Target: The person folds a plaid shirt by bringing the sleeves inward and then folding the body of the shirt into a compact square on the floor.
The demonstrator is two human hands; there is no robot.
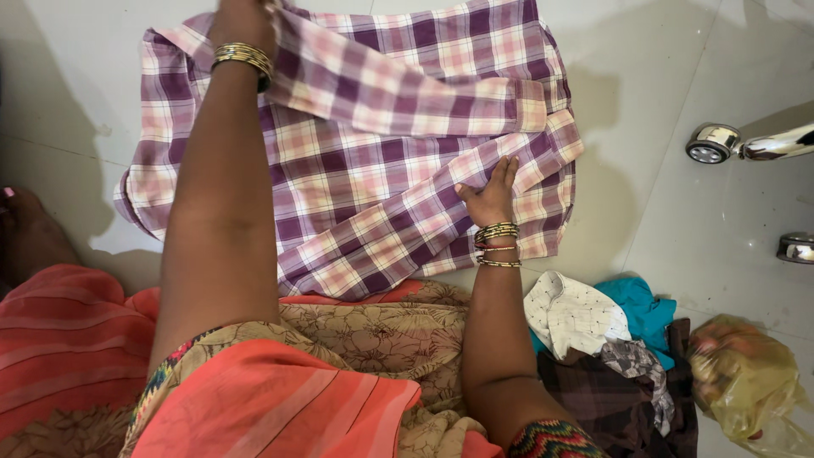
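A purple, pink and white checked shirt (373,170) lies spread on the pale tiled floor, both sleeves folded across its body. My left hand (244,19) reaches to the far edge near the collar and grips the cloth of the upper sleeve; gold bangles ring the wrist. My right hand (492,197) presses flat, fingers together, on the lower sleeve near its cuff (555,153), with bangles on that wrist too.
A heap of clothes (610,339) with white, teal and dark pieces lies at my right. Beside it is a yellowish plastic bag (746,382). Chrome chair castors (714,142) stand at the right edge. My orange and beige garment (280,390) fills the foreground.
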